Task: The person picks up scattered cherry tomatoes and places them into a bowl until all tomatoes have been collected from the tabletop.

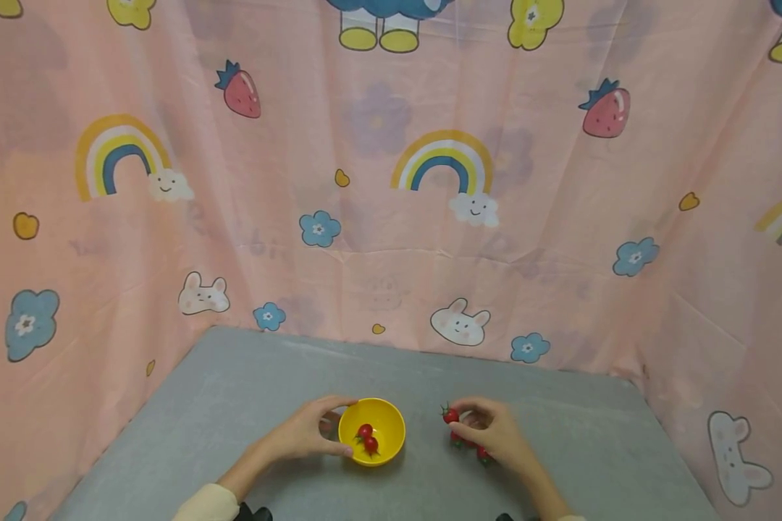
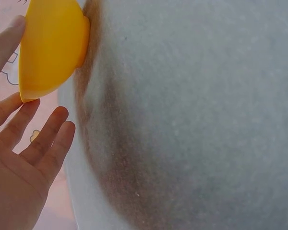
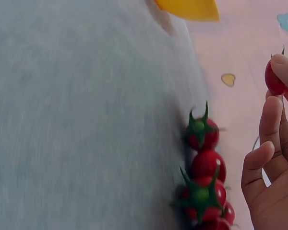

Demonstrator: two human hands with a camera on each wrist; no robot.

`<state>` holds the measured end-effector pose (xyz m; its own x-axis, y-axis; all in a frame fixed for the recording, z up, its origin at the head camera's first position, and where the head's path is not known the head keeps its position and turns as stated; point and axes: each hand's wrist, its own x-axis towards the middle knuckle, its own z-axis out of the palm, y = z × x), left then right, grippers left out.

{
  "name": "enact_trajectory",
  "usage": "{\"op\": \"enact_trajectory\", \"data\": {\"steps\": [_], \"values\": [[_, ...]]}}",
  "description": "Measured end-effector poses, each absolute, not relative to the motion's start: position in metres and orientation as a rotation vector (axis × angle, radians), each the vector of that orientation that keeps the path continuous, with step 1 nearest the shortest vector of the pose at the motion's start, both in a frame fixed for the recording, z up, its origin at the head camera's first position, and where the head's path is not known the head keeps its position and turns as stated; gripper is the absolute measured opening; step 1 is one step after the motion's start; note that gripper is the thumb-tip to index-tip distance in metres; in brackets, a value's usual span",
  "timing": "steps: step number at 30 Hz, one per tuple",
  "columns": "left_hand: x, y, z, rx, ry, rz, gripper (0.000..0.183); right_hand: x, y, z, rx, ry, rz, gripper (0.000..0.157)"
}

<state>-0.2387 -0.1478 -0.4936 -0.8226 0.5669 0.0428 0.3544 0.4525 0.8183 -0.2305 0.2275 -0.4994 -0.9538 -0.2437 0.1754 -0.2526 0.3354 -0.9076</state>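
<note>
A yellow bowl stands on the grey table with two cherry tomatoes inside. My left hand holds the bowl by its left side; in the left wrist view the thumb and fingertips touch the bowl's rim, while the other fingers stay apart from it. To the right of the bowl, my right hand pinches one cherry tomato with a green stem between thumb and fingers, raised above the table. Beneath that hand several more cherry tomatoes lie together, partly hidden by it in the head view.
The grey table runs back to a pink curtain printed with rainbows, flowers and rabbits. The curtain also hangs along the left and right sides.
</note>
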Motion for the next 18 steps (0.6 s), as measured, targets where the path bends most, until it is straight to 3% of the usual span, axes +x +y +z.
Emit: {"op": "enact_trajectory", "data": {"steps": [18], "values": [[-0.238, -0.147, -0.491, 0.816, 2.454, 1.299, 0.071, -0.231, 0.192, -0.499, 0.621, -2.524, 1.796, 0.023]]}}
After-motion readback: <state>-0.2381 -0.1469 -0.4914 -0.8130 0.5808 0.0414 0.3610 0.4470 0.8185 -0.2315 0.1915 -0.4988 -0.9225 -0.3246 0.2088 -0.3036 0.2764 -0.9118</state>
